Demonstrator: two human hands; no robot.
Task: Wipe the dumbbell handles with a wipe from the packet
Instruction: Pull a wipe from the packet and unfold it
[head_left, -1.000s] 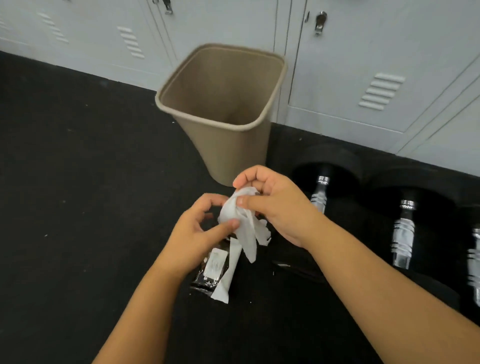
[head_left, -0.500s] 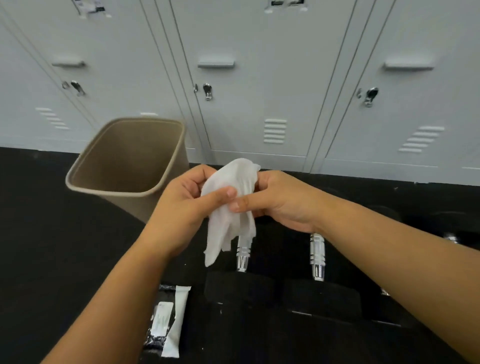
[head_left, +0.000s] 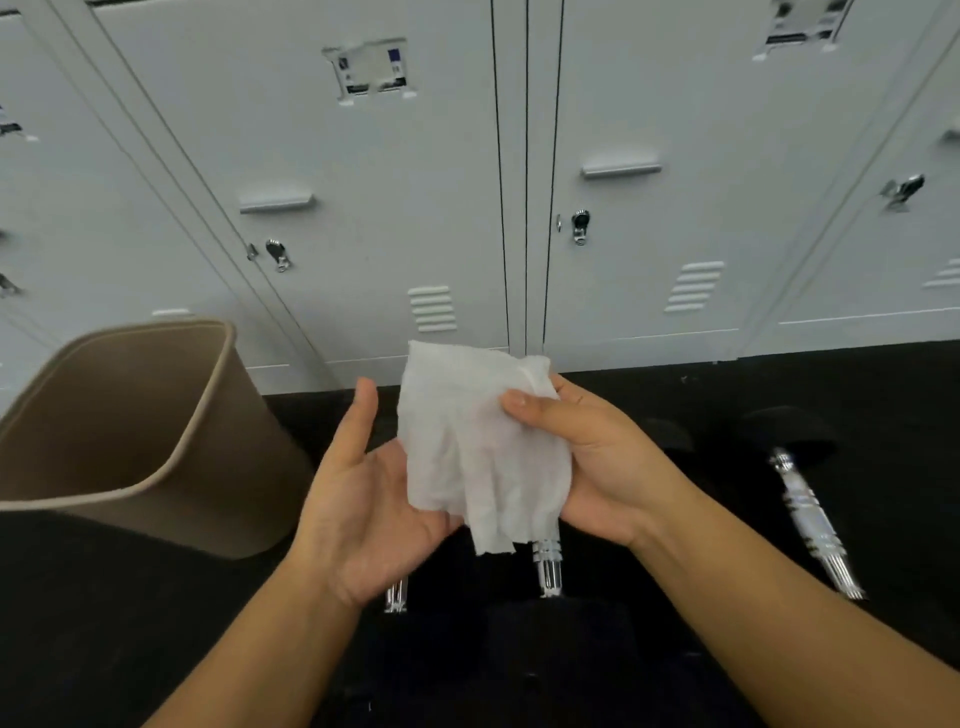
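A white wipe (head_left: 478, 447) hangs partly unfolded in front of me. My right hand (head_left: 592, 457) pinches its upper right edge between thumb and fingers. My left hand (head_left: 363, 493) is palm up with fingers spread, and the wipe's lower left part lies against the palm. Below my hands, black dumbbells lie on the dark floor. One chrome handle (head_left: 548, 566) shows under the wipe, a sliver of another handle (head_left: 396, 597) peeks below my left wrist, and a third handle (head_left: 810, 525) lies to the right. The wipe packet is out of view.
A tan waste bin (head_left: 119, 431) stands at the left on the black floor (head_left: 104, 623). A row of pale grey lockers (head_left: 415, 208) fills the background behind the dumbbells.
The view tilted up, so the packet left the frame. The wipe has been spread wider. My left hand let go of its pinch and opened flat under the wipe.
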